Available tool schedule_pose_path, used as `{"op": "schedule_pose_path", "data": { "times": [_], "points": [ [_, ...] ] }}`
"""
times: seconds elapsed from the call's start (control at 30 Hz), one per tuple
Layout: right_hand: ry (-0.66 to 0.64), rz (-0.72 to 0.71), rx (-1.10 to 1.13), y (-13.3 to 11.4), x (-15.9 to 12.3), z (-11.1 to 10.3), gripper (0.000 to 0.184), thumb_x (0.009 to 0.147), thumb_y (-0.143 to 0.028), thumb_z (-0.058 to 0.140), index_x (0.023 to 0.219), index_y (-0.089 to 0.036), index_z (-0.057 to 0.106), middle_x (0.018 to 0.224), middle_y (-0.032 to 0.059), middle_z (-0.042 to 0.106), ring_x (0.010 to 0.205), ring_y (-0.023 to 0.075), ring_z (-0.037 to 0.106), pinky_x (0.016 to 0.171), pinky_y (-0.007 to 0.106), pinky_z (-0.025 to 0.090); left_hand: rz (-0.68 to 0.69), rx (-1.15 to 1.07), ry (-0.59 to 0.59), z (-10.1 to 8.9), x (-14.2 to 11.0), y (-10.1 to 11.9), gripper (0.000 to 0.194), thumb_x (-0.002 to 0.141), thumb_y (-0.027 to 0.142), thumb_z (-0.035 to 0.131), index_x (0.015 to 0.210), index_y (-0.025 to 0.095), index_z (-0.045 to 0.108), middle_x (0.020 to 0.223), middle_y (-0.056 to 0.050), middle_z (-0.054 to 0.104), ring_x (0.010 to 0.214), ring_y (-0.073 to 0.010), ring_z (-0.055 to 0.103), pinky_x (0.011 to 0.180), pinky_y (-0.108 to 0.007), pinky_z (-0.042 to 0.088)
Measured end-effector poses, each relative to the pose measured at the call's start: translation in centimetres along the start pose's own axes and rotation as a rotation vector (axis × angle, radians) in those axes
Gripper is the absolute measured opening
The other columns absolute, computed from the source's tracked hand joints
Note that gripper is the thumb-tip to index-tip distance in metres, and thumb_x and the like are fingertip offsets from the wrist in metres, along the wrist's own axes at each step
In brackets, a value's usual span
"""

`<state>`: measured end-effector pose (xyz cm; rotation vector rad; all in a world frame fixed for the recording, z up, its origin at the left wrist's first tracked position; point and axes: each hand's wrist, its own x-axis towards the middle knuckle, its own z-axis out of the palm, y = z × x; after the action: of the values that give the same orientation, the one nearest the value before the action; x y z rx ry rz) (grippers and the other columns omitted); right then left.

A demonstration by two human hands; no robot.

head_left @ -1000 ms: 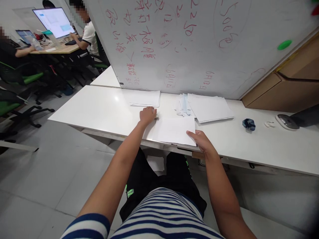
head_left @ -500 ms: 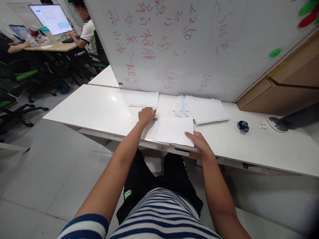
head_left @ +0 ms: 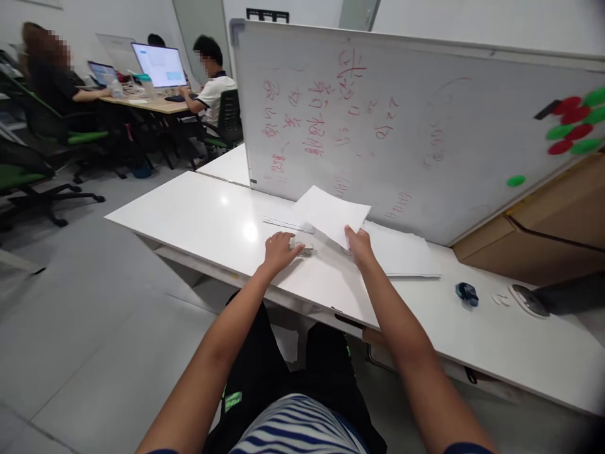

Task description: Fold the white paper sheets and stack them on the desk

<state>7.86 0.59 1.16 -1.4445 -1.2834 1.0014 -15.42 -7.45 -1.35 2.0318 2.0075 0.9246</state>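
Observation:
My right hand (head_left: pixel 360 247) pinches a white sheet of paper (head_left: pixel 331 213) at its near right corner. The sheet is raised and tilted, its far part over a paper stack (head_left: pixel 286 224) near the whiteboard. On the desk, my left hand (head_left: pixel 280 252) curls its fingers and thumb around a small grey, metallic-looking object (head_left: pixel 306 251); its exact kind is unclear. Right of the held sheet lies a larger stack of white paper (head_left: pixel 401 252), partly hidden by my right hand and the sheet.
A whiteboard (head_left: pixel 331 113) with red writing stands along the desk's (head_left: pixel 189 208) back edge. To the right are a dark blue object (head_left: pixel 467 294), small white pieces (head_left: pixel 501 301) and cardboard boxes (head_left: pixel 543 233). People sit at a computer table (head_left: pixel 161 104) at far left.
My right hand has lifted the sheet off the desk's front edge and carried it away from me, toward the left stack. My left hand stays by the small object. The view has tilted up.

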Motion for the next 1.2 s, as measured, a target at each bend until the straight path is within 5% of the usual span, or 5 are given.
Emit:
{"op": "schedule_pose_path", "data": {
  "times": [0.23,0.57,0.83,1.0,1.2],
  "points": [
    [-0.153,0.13,-0.214,-3.1,7.0,10.3,0.02,0.079,-0.031,0.065,0.086,-0.013,0.06,0.081,0.0084,0.063,0.065,0.0159,0.058,0.05,0.026,0.049,0.074,-0.052,-0.097,1.2,-1.3,-2.1,0.027,0.087,0.031,0.055,0.111,0.023,0.062,0.109,-0.005,0.067,0.105,-0.0239,0.059,0.094,-0.037,0.04],
    [-0.145,-0.024,-0.602,-3.3,7.0,12.5,0.059,0.074,-0.036,0.068,0.12,-0.003,0.053,0.107,0.0235,0.062,0.108,0.0358,0.056,0.094,0.049,0.04,0.038,-0.08,-0.076,1.8,-1.3,-2.6,0.03,0.084,0.029,0.058,0.114,0.027,0.059,0.111,-0.005,0.066,0.108,-0.0244,0.057,0.099,-0.041,0.039],
    [0.054,-0.354,-0.888,0.8,1.5,1.3,0.059,0.088,-0.043,0.046,0.139,-0.015,0.036,0.146,0.0196,0.035,0.132,0.034,0.033,0.103,0.051,0.029,-0.065,-0.119,-0.002,1.8,-1.0,-3.2,0.048,0.081,0.032,0.061,0.126,0.017,0.053,0.125,-0.011,0.058,0.116,-0.0261,0.053,0.1,-0.039,0.041],
    [0.312,-0.11,-1.031,6.0,-3.2,-7.8,0.07,0.087,-0.05,0.046,0.142,-0.009,0.031,0.15,0.0239,0.026,0.14,0.0385,0.016,0.106,0.061,0.015,-0.035,-0.086,-0.004,1.7,-0.6,-3.4,0.04,0.081,0.03,0.06,0.119,0.018,0.057,0.118,-0.01,0.062,0.111,-0.0254,0.055,0.099,-0.038,0.042],
    [0.324,-0.153,-1.058,8.1,-4.8,-9.3,0.063,0.093,-0.05,0.034,0.137,-0.006,0.042,0.146,0.026,0.035,0.137,0.0357,0.026,0.106,0.058,0.015,-0.056,-0.087,-0.025,1.1,-0.6,-2.7,0.035,0.081,0.034,0.057,0.113,0.02,0.059,0.111,-0.007,0.064,0.105,-0.0242,0.057,0.093,-0.035,0.046]
  ]
}}
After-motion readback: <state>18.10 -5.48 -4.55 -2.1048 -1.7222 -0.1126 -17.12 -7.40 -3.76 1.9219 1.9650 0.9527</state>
